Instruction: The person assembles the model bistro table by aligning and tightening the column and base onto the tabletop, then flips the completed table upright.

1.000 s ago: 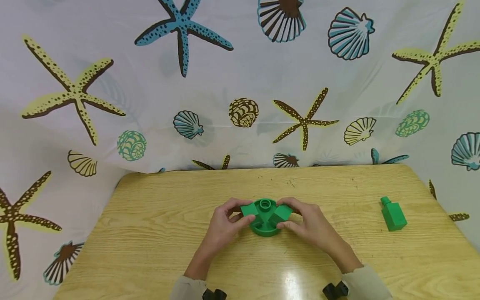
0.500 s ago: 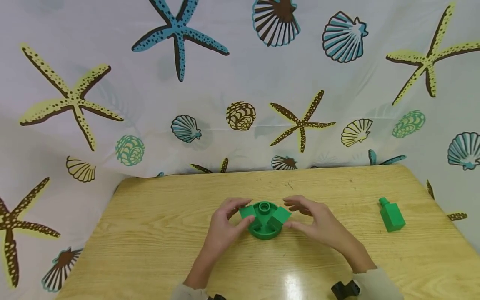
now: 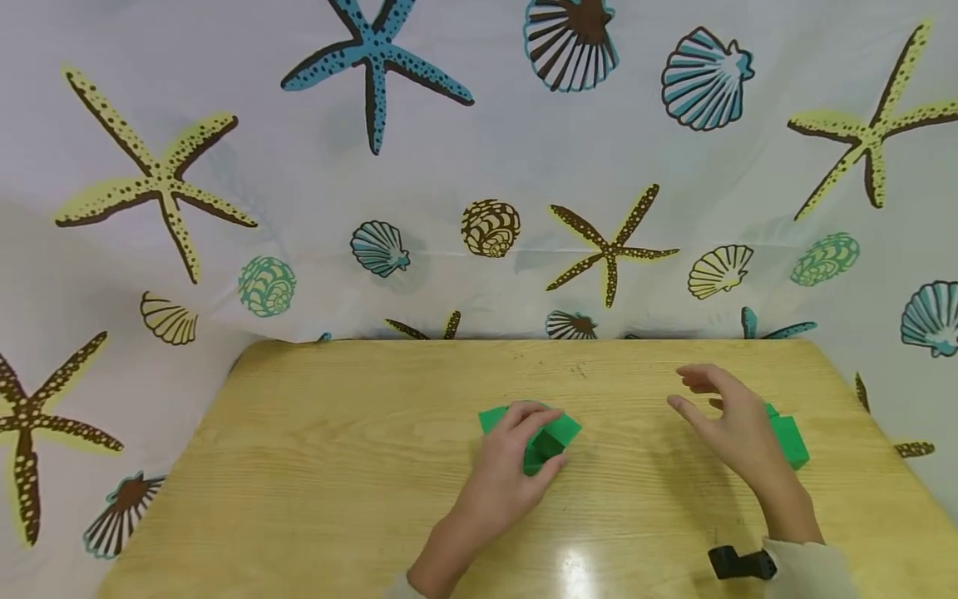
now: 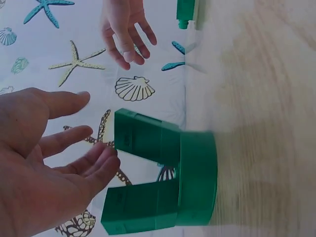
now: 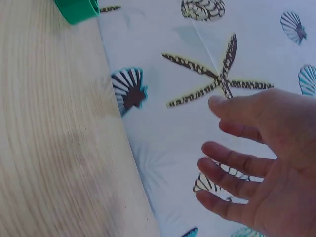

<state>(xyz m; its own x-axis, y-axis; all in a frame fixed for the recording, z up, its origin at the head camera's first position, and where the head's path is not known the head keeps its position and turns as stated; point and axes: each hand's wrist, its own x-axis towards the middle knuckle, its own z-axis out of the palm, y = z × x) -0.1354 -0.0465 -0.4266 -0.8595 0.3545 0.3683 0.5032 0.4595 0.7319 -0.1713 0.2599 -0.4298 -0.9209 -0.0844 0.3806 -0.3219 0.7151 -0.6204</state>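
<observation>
A round green base (image 4: 198, 177) stands on the table with two green blocks rising from it, the upper block (image 4: 140, 133) and the lower block (image 4: 139, 206) in the left wrist view. My left hand (image 3: 509, 457) hovers over these blocks, fingers loosely bent, and hides part of the base in the head view. Its fingertips come close to the block tops with nothing gripped. Off to the right, my right hand (image 3: 737, 428) is raised above the table, thumb and fingers spread and holding nothing. Just beyond it lies a loose green block with a narrow knob (image 3: 790, 441), partly covered by the hand.
The wooden table (image 3: 337, 466) runs back to a white cloth (image 3: 434, 150) printed with starfish and shells, which hangs behind and at both sides. A black wrist camera mount (image 3: 741, 564) sits at the right cuff.
My right hand has let go of its block and moved right, close to the loose block. My left hand has released the left block and shifted right over the base.
</observation>
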